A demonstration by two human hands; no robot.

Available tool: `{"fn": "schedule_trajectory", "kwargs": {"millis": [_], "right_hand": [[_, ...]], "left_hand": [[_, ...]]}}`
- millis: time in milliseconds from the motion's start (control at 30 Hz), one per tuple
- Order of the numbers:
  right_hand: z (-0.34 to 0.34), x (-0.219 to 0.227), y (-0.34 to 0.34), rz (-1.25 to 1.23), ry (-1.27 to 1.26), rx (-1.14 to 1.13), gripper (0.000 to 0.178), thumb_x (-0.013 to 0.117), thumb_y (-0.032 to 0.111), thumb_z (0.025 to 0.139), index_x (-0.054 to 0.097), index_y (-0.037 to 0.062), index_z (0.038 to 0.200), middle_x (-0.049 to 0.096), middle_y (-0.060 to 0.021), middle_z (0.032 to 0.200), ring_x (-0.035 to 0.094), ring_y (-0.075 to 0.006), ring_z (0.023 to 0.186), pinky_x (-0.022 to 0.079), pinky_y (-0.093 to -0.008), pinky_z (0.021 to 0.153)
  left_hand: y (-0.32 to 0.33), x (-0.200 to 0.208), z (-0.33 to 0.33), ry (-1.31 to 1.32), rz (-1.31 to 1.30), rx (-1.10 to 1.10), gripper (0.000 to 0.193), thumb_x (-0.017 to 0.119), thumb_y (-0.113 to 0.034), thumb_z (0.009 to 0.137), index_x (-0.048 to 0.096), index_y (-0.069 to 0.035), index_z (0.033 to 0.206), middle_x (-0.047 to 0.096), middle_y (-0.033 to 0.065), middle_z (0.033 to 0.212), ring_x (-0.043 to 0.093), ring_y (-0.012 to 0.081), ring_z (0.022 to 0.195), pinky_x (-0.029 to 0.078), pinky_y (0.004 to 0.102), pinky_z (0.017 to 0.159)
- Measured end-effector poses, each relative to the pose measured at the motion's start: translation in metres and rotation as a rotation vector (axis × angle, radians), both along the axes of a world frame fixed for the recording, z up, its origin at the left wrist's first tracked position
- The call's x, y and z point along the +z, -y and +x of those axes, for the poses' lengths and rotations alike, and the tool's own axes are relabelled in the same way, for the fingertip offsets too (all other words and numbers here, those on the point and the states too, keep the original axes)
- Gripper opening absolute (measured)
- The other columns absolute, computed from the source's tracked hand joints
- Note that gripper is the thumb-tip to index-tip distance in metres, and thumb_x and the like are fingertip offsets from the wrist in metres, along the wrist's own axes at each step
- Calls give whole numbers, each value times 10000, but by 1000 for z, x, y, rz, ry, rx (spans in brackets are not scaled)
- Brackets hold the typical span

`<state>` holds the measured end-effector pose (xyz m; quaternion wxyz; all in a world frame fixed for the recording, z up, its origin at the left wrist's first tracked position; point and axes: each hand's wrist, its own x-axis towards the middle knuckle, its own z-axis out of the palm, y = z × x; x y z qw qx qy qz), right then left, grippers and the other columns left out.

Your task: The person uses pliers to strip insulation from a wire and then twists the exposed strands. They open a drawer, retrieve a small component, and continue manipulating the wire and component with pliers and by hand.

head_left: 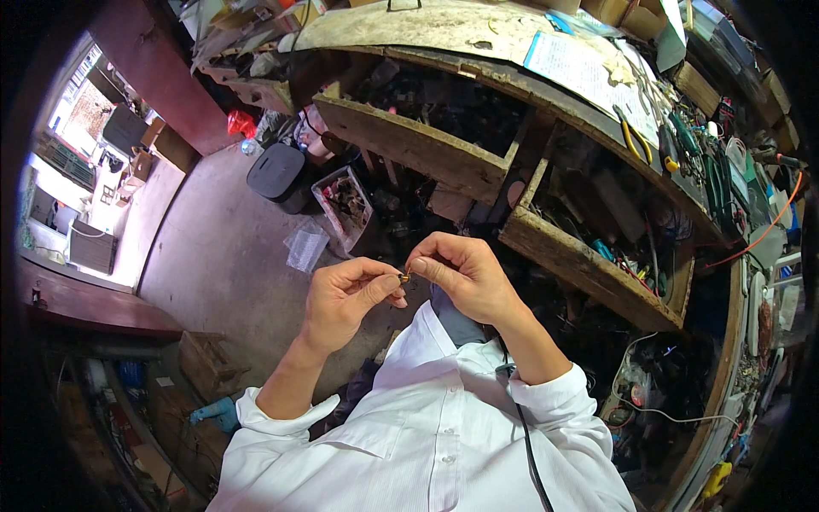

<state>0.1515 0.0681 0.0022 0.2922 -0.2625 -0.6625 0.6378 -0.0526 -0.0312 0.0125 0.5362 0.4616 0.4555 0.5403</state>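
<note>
1. The worktop [409, 30] runs ahead and to my right.
2. Two drawers [409, 149] stand open beneath it.
3. My left fingers [375, 292] pinch a small part [404, 278].
4. My right fingers [435, 271] pinch it from the other side.
5. The part, dark and yellowish, is up between them.

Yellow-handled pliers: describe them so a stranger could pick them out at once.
Look at the long workbench across the top, above the open drawers. Toward its right, a white printed sheet lies flat, and the pliers lie at the sheet's lower right edge. Two yellow handles, spread apart, set them off from the green tools bunched to their right.
</note>
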Motion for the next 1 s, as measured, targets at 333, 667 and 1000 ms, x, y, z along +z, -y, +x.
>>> {"fn": "schedule_trajectory", "kwargs": {"millis": [333,667,1000], "right_hand": [[0,-1,6,88,-46,-60,147,699,122,1002,719,-12,1057,718,-27,815,575,-61,694,478,-255,624],[2,16,17,407,-35,-184,130,692,100,998,658,-20,964,653,-62,792,606,-134,701,484,-274,626],[5,24,30,-54,-211,-86,322,626,131,993,474,23,731,467,3,669,396,-92,611,328,-300,539]], "left_hand": [[-5,-4,-1,30,-18,18,174,675,-85,1026,709,61,1115,746,124,964,740,183,875,636,321,811],[-8,-13,23,19,134,158,152,740,11,956,702,45,1099,735,103,1023,720,149,937,598,265,852],[-7,3,31,23,313,18,167,721,-4,976,656,55,1118,706,108,1049,707,154,939,590,277,869]]}}
